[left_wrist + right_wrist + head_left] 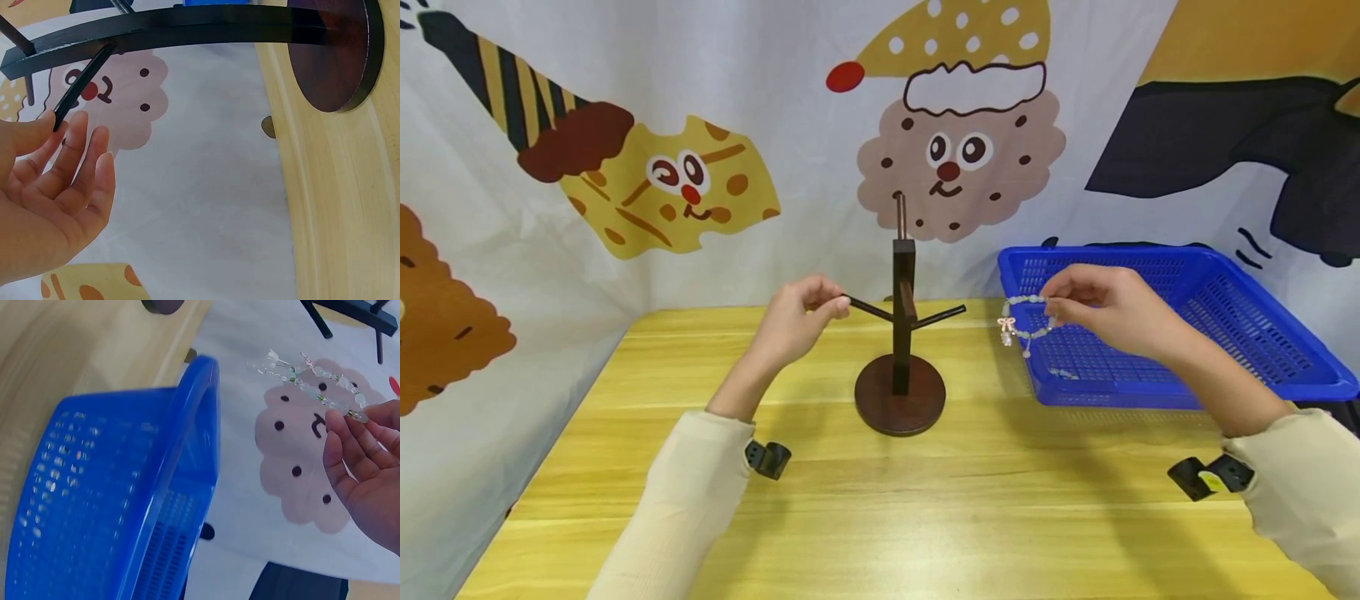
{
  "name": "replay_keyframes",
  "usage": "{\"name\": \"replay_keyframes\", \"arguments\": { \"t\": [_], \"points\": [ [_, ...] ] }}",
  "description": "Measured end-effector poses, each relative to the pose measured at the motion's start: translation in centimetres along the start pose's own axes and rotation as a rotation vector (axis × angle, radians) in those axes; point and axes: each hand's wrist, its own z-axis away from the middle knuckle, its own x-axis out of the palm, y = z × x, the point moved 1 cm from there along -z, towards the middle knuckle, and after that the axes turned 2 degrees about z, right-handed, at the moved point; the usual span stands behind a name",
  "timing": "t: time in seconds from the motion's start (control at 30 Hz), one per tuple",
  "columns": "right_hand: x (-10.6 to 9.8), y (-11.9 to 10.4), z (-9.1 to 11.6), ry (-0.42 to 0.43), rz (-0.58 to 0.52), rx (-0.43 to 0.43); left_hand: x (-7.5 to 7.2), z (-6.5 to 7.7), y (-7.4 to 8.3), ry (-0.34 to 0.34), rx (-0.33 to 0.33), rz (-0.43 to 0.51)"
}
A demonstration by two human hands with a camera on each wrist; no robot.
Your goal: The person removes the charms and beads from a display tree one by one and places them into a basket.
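A dark wooden stand (903,333) with a round base and several thin pegs stands upright on the table. My left hand (801,317) pinches the tip of its left peg (870,307) between thumb and fingers; the left wrist view shows this hand (59,187) with the other fingers loosely bent. Over the left edge of the blue basket, my right hand (1108,308) pinches a beaded bracelet (1033,334) of pale, clear beads, with a pink bow charm (1006,323) hanging from it. In the right wrist view the bracelet (319,389) dangles from the fingertips, touching nothing else.
The blue plastic basket (1045,394) sits at the right of the yellow wooden table (880,517). Something small and pale, perhaps another bracelet (1063,374), lies inside it. Behind the table hangs a white cloth (805,50) printed with cartoon cookies and cheese.
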Motion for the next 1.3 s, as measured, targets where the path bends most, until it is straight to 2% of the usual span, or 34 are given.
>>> {"name": "replay_keyframes", "arguments": {
  "t": [0.23,0.47,0.63,0.9,1.3],
  "points": [
    [-1.4,1.5,1.4,0.022,0.040,0.044,0.1,0.0,-0.1,0.003,-0.003,0.013],
    [-2.6,3.3,3.1,0.055,0.100,0.187,0.1,0.1,-0.1,0.005,-0.006,0.028],
    [-3.3,4.6,4.3,0.054,0.122,0.230,0.1,0.1,-0.2,0.002,-0.006,0.036],
    [-3.7,6.7,5.9,0.049,0.127,0.179,0.2,0.1,-0.3,0.000,-0.015,0.044],
    [-2.3,8.9,7.7,0.040,0.098,0.185,0.2,0.2,-0.3,0.005,-0.023,0.042]
  ]
}}
